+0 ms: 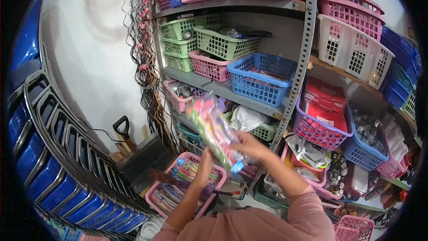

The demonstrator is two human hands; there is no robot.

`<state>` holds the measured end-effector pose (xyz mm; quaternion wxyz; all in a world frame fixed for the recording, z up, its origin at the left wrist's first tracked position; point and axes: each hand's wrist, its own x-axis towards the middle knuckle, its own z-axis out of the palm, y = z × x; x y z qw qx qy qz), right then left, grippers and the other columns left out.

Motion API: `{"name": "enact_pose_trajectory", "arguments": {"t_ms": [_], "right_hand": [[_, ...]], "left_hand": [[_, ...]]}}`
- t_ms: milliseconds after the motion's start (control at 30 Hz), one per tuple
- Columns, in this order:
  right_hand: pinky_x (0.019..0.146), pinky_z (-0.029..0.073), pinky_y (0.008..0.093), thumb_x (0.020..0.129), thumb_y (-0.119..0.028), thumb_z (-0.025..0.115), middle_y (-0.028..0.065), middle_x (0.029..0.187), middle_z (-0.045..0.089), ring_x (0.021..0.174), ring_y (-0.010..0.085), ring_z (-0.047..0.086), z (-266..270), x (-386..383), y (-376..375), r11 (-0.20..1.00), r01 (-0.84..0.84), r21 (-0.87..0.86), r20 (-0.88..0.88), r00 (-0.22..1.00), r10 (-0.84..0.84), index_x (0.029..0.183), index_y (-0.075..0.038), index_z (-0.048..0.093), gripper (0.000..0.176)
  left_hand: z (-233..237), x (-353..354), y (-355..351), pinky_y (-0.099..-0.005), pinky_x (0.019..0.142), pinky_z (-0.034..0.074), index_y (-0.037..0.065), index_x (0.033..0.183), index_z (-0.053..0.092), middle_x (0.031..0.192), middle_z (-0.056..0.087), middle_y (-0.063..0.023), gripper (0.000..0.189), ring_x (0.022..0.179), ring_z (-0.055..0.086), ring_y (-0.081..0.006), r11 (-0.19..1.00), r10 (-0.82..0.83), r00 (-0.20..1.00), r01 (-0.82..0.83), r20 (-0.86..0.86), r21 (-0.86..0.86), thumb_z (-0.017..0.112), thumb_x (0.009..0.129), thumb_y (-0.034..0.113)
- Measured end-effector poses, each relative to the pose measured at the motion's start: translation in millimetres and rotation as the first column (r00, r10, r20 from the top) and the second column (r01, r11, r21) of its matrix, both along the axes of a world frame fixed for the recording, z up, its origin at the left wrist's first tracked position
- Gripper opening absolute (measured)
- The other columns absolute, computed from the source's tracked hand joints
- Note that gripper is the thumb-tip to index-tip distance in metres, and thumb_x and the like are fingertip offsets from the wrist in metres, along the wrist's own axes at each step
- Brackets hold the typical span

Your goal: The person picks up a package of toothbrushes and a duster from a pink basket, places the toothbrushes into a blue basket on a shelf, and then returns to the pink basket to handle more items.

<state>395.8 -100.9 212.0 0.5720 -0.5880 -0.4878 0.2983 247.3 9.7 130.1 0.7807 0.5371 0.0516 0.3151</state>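
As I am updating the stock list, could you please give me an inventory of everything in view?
Held packet: one, multicoloured, between the hands
Floor basket: one, pink, below the hands
Small packets: many, multicoloured, in that basket
Chairs: many, blue with metal frames, stacked left
Branches: many, dark with pink flowers, by the wall
Handle: one, black, right of chairs
Shelves: several, mostly grey, centre and right
Shelf baskets: many, pink, green, blue, red, purple, white, on shelves
Red packs: several, red, in the purple basket
White bag: one, white, centre shelf
Other small goods: uncountable, mixed, right
Sleeves: two, pink, bottom
Left hand: one, against the packet
Right hand: one, holding the packet
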Motion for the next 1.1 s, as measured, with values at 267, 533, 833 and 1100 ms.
{"name": "enact_pose_trajectory", "arguments": {"t_ms": [267, 533, 833, 1100], "right_hand": [[0.064, 0.049, 0.0405, 0.075, -0.014, 0.062, 0.0193, 0.08, 0.061, 0.073, 0.0307, 0.063, 190, 97, 1, 0.646, 0.565, 0.513, 0.716, 0.133, -0.685, 0.091, -0.003, 0.051, 0.023], [0.074, 0.05, 0.0445, 0.072, -0.015, 0.061, 0.0184, 0.092, 0.063, 0.087, 0.0357, 0.061, 164, 229, 60, 0.471, 0.851, 0.235, 0.868, 0.034, -0.495, 0.098, -0.003, 0.054, 0.029], [0.084, 0.049, 0.0409, 0.073, -0.02, 0.065, 0.0139, 0.112, 0.06, 0.105, 0.0291, 0.058, 161, 287, 91, 0.319, 0.899, -0.3, 0.938, 0.339, -0.073, 0.106, -0.009, 0.065, 0.035], [0.075, 0.051, 0.0407, 0.075, -0.02, 0.061, 0.0159, 0.099, 0.064, 0.09, 0.0311, 0.063, 144, 303, 103, 0.409, 0.909, -0.078, 0.988, 0.126, -0.09, 0.1, -0.01, 0.066, 0.028]], "left_hand": [[82, 103, 16, -0.0365, 0.105, 0.022, 0.006, 0.131, 0.039, 0.138, 0.033, -0.0106, 0.041, 0.13, 0.029, -0.0244, 0.757, -0.204, 0.978, 0.132, 0.038, 0.64, 0.046, 0.092, 0.019], [145, 201, -13, -0.0476, 0.105, 0.021, 0.013, 0.131, 0.038, 0.143, 0.022, -0.0142, 0.052, 0.132, 0.02, -0.0331, 0.503, 0.071, 0.994, -0.112, 0.088, 0.857, 0.058, 0.084, 0.023], [145, 248, -9, -0.068, 0.098, 0.012, 0.011, 0.137, 0.026, 0.143, 0.024, -0.0061, 0.073, 0.134, 0.017, -0.0278, 0.024, 0.46, 0.862, -0.25, 0.211, 0.968, 0.063, 0.076, 0.021], [144, 246, -13, -0.0688, 0.098, 0.011, 0.014, 0.138, 0.026, 0.142, 0.025, -0.0042, 0.079, 0.134, 0.018, -0.0264, -0.007, 0.49, 0.835, -0.281, 0.249, 0.96, 0.066, 0.07, 0.016]]}}
